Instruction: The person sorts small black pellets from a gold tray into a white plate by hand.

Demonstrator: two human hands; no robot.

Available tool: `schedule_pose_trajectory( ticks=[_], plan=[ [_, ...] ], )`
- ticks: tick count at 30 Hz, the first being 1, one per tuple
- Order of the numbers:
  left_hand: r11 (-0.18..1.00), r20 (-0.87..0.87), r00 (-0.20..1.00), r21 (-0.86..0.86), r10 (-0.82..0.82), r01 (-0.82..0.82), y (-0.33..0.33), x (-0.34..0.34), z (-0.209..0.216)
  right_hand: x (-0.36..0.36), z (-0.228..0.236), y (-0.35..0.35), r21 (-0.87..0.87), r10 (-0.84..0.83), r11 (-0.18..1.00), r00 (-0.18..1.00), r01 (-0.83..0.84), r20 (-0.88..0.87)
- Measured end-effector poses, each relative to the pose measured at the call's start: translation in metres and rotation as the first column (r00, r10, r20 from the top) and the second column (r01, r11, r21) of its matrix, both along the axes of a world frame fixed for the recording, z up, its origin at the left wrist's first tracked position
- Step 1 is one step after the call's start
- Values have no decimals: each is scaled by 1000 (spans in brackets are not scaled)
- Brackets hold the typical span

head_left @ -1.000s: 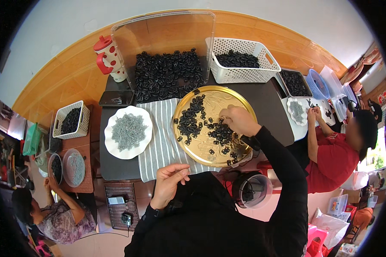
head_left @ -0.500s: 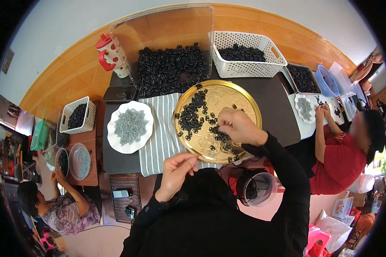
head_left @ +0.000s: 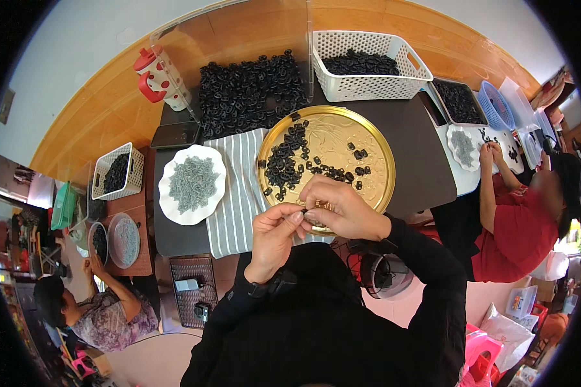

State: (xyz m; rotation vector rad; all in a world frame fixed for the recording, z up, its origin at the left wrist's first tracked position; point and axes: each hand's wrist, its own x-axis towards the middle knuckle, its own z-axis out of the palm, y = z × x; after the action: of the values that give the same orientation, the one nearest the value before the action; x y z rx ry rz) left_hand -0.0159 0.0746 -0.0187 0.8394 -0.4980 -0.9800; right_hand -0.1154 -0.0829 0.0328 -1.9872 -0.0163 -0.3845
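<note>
My left hand (head_left: 272,240) and my right hand (head_left: 343,209) meet over the near edge of a round gold tray (head_left: 384,151). Both are closed in a pinch, fingertips together. A bit of a small black part shows between them, in my right fingers; whatever my left fingers hold is too small to make out. Small black oblong parts (head_left: 283,169) lie heaped on the tray's left side, with a few scattered to the right. Left of the tray, a white scalloped plate (head_left: 166,209) holds many small grey-silver pieces (head_left: 197,183), on the dark table beside a striped cloth (head_left: 231,222).
Behind the tray stands a clear bin (head_left: 239,39) with a mass of black parts. Near it are a white basket (head_left: 374,87) and a polka-dot tumbler (head_left: 161,80). People sit at either side, one in a red shirt (head_left: 513,238), one in a patterned top (head_left: 119,322).
My right hand has come from the middle of the tray toward me and met my left hand. My left hand has shifted slightly right and up. The view has tilted a little.
</note>
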Motion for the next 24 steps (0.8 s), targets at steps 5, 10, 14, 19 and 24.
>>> schedule_pose_trajectory(
  ticks=[5,10,14,19,24],
  plan=[
    [999,-114,993,34,34,-30,3,1,2,-2,-7,-3,-147,-29,989,999,32,21],
    [984,-27,990,118,139,-135,14,12,-2,-9,-20,-3,-405,4,914,1000,-12,-21],
    [985,-22,994,134,109,-105,20,14,-7,-6,-31,-4,-504,-26,864,999,6,-34],
    [983,-45,992,145,119,-112,25,14,-9,-9,-23,-2,-578,-66,815,997,29,-43],
    [984,-48,993,149,106,-98,31,11,-11,-9,-16,12,-752,34,657,998,-58,-48]
  ],
)
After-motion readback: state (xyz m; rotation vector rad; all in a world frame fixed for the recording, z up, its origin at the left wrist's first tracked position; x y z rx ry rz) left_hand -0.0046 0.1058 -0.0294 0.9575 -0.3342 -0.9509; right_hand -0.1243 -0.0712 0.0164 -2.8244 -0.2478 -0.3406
